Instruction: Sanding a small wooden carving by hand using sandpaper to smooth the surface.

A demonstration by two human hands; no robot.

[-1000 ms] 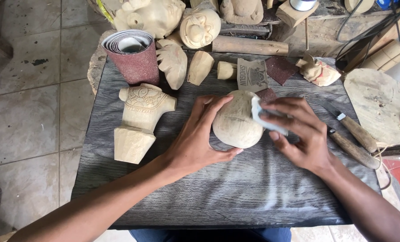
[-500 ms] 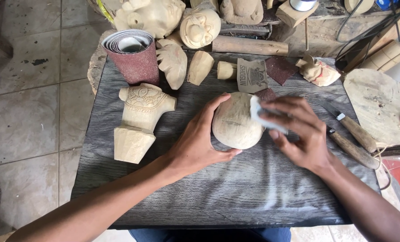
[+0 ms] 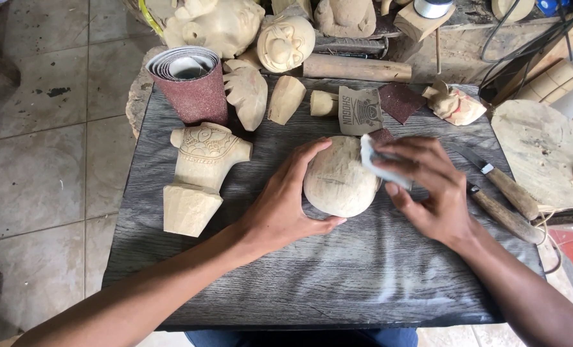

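A round, pale wooden carving [image 3: 339,181] lies on the dark grey wooden table [image 3: 338,276]. My left hand [image 3: 285,204] cups its left side, with the thumb under it and the fingers over the top. My right hand [image 3: 428,189] presses a small folded piece of sandpaper [image 3: 371,156] against the carving's upper right side. A headless carved wooden torso [image 3: 198,172] lies to the left of my left hand.
A roll of dark red sandpaper [image 3: 193,83] stands at the back left. Carved wooden parts [image 3: 254,93], a carved head [image 3: 288,40], loose sandpaper sheets [image 3: 379,106] and a wooden dowel [image 3: 357,67] line the far edge. Two wood-handled knives [image 3: 502,199] lie at the right, next to a round wooden slab [image 3: 543,160].
My right hand has slid the sandpaper slightly across the carving's upper right side. My left hand keeps its hold, and the carving stays in place.
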